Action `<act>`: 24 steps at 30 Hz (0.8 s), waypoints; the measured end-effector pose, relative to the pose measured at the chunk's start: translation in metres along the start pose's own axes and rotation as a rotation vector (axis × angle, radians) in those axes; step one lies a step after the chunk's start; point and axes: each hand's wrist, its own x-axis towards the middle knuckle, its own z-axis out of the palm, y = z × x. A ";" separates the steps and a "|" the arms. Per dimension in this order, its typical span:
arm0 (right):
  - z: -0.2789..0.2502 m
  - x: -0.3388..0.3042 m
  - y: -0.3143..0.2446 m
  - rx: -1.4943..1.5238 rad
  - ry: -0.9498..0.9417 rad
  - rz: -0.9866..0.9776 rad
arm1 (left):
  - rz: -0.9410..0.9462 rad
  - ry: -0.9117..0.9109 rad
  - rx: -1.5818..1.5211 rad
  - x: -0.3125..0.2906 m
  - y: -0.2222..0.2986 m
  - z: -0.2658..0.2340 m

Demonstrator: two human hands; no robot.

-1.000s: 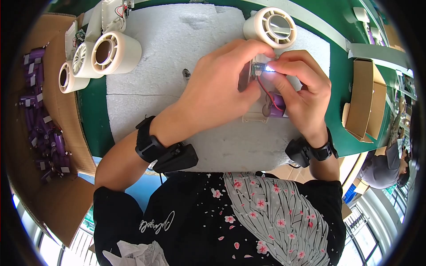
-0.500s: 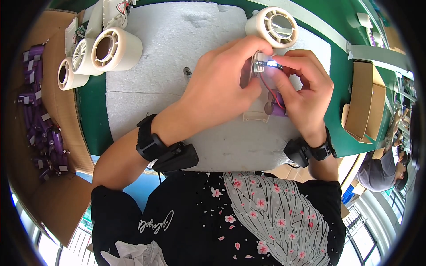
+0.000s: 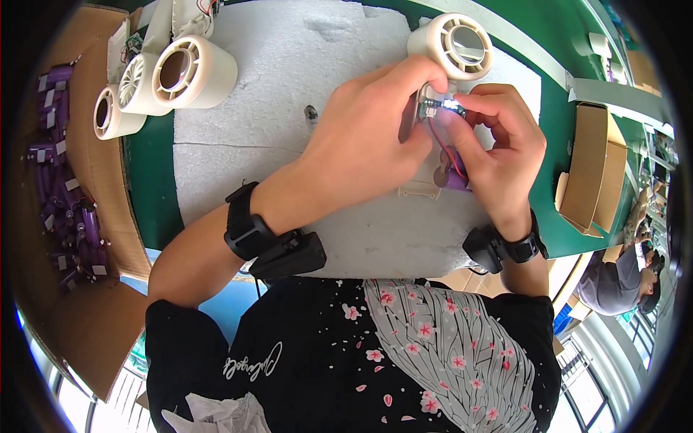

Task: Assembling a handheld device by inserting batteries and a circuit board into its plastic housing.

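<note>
My left hand is closed around a small pale plastic part with a shiny edge, mostly hidden by the fingers. Between thumb and fingertips, my right hand pinches a small circuit board with a glowing white light, close against that part. Red and dark wires run from there down toward a purple battery cell, which lies partly under my right hand. Beside the cell is a cream plastic piece. Just beyond my hands stands a cream round housing with a spoked ring.
Several cream round housings stand at the far left of the white foam sheet. Left of the table, a cardboard box holds many purple battery cells. An open small carton sits at the right. Another person is farther right.
The foam sheet and the things on it appear slightly farther right in the picture, my hands with them. Both hands keep the same hold, and the light is still on.
</note>
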 end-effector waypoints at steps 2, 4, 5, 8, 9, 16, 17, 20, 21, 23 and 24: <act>0.000 0.000 0.000 -0.005 0.004 -0.001 | -0.009 0.015 0.003 0.000 0.001 0.001; 0.000 0.000 0.000 -0.012 0.001 -0.010 | -0.015 0.023 0.004 0.000 0.001 0.003; 0.000 0.000 0.000 -0.018 0.000 -0.020 | -0.007 0.030 0.006 0.000 0.001 0.003; -0.004 -0.001 0.000 -0.043 -0.041 -0.010 | 0.007 0.046 0.011 0.000 0.000 0.004; -0.006 -0.003 0.000 -0.062 -0.078 0.009 | 0.007 0.042 0.015 0.000 0.000 0.004; -0.007 -0.001 -0.005 -0.103 -0.124 0.011 | 0.001 0.041 0.022 0.000 0.000 0.003; -0.007 -0.001 -0.007 -0.121 -0.132 0.015 | 0.011 0.038 0.014 0.000 -0.001 0.002; -0.008 0.000 -0.007 -0.142 -0.141 0.018 | 0.033 0.029 -0.005 0.000 -0.002 0.000; -0.007 0.000 -0.007 -0.142 -0.142 0.015 | 0.040 0.019 -0.025 0.000 -0.002 -0.002; -0.006 0.000 -0.005 -0.142 -0.142 0.013 | 0.054 -0.002 -0.065 0.001 -0.001 -0.004; -0.004 0.001 -0.004 -0.083 -0.116 0.047 | 0.055 -0.005 -0.066 0.001 -0.002 -0.005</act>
